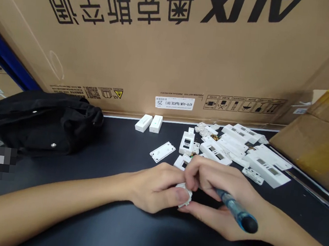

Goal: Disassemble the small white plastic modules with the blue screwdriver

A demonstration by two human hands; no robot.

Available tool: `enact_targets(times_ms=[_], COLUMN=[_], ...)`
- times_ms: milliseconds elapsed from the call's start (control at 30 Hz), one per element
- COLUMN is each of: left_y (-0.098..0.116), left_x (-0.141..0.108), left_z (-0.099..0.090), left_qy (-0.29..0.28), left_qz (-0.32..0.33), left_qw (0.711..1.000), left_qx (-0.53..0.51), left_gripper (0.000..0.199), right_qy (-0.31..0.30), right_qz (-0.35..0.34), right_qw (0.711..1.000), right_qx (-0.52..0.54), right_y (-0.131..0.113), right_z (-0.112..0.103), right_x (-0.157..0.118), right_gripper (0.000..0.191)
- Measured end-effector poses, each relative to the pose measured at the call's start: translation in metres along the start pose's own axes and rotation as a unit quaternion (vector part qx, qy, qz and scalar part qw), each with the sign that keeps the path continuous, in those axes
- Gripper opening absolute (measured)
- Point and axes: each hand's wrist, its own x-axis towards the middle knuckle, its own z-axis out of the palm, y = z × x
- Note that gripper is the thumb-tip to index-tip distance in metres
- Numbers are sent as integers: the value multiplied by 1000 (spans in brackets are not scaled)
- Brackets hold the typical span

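My left hand [157, 189] and my right hand [218, 199] meet over the dark table, pinching a small white plastic part [183, 195] between their fingers. Fingers hide much of this part, so its shape is unclear. A blue translucent pen [236, 210] with a black end lies tucked in my right hand, its tip hidden under my fingers. Just beyond my fingertips lies a white plastic housing [181, 162]. Several other white plastic housings [267, 169] and cover plates [163, 152] lie scattered behind my hands.
A large cardboard box printed AUX [172, 49] stands along the table's far edge. A black fabric bag [38, 121] lies at the left, and a brown cardboard flap [311, 146] intrudes at the right. A blue metal rack [4, 55] stands at far left.
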Motion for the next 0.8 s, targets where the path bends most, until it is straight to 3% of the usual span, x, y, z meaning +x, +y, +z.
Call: enact_targets(times_ms=[233, 433, 633, 800], left_y=[3, 5, 8, 10], left_x=[-2, -1, 0, 2], left_z=[1, 4, 4, 2], left_qy=[5, 38, 62, 77], left_qz=[-12, -34, -22, -61], left_qw=[1000, 998, 997, 995], left_qx=[26, 40, 44, 16], left_gripper=[47, 54, 47, 48], right_qy=[38, 69, 90, 107], right_qz=[-29, -16, -10, 9], right_qw=[999, 995, 993, 992], right_qx=[-24, -64, -72, -61], right_y=[-1, -4, -6, -4], right_z=[6, 8, 14, 19], right_x=[1, 1, 0, 3], right_gripper=[42, 37, 38, 39])
